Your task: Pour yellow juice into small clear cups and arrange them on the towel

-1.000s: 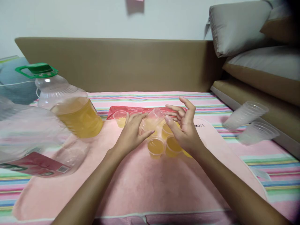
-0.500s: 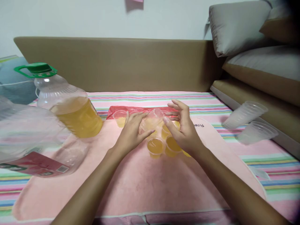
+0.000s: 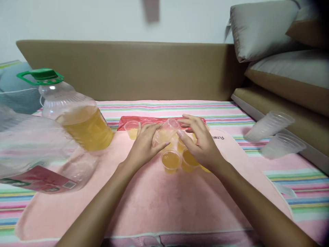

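Several clear cups of yellow liquid stand together on a pink mat, among them a front cup (image 3: 171, 161) and one beside it (image 3: 189, 161). Above the group a tilted clear cup (image 3: 168, 129) shows between my hands, and what supports it is partly hidden. My left hand (image 3: 147, 142) has its fingers spread at that cup's left, near its side. On the other side is my right hand (image 3: 199, 139), fingers apart and curved, close to the tilted cup. Another cup with pale yellow liquid (image 3: 132, 130) stands left of my left hand.
A green-capped jug (image 3: 87, 128) of yellow liquid stands left, with a clear bottle (image 3: 38, 151) in front. Two stacks of cups (image 3: 269, 126) lie at right, below cushions (image 3: 259, 31). Behind the cups lies red plastic (image 3: 123, 122).
My right hand has moved slightly left and its fingers now extend nearer to the tilted cup. My left hand has hardly moved.
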Action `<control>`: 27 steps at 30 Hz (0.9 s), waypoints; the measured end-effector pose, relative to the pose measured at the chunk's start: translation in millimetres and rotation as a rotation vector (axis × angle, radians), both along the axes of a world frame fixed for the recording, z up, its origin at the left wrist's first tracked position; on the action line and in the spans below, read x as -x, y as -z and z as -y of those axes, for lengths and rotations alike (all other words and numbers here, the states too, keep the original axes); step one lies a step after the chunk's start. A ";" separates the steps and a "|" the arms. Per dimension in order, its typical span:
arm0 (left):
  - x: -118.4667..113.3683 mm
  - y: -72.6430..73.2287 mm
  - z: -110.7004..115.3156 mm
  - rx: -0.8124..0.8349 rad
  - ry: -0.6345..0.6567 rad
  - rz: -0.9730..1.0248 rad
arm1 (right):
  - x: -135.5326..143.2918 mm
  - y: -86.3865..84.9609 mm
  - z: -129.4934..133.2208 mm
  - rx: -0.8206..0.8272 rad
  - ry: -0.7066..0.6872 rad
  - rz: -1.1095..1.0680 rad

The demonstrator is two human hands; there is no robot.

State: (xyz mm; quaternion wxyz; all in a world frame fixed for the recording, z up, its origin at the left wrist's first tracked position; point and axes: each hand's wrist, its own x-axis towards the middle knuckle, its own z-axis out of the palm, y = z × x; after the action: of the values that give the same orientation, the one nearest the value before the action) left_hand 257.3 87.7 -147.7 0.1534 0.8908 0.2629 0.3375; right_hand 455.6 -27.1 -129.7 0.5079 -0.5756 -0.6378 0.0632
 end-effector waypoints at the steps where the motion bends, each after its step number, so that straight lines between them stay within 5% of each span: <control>1: -0.1 0.1 -0.5 0.000 -0.001 0.001 | -0.5 -0.2 -0.2 -0.002 0.002 0.003; 14: -0.4 -5.2 3.2 -0.080 0.031 -0.078 | -7.5 -5.3 0.4 0.014 -0.030 0.103; 23: -2.6 -18.1 11.2 -0.523 -0.007 -0.203 | -4.0 -15.1 5.8 -0.012 -0.043 0.264; 27: -5.4 -30.3 19.1 -0.709 -0.010 -0.118 | -8.9 -21.8 7.8 0.050 0.038 0.167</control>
State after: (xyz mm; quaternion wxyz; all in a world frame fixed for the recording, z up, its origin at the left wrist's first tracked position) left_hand 262.7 68.6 -117.4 -0.1821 0.9053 0.1422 0.3564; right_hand 464.4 -34.9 -107.9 0.4394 -0.6032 -0.6653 0.0212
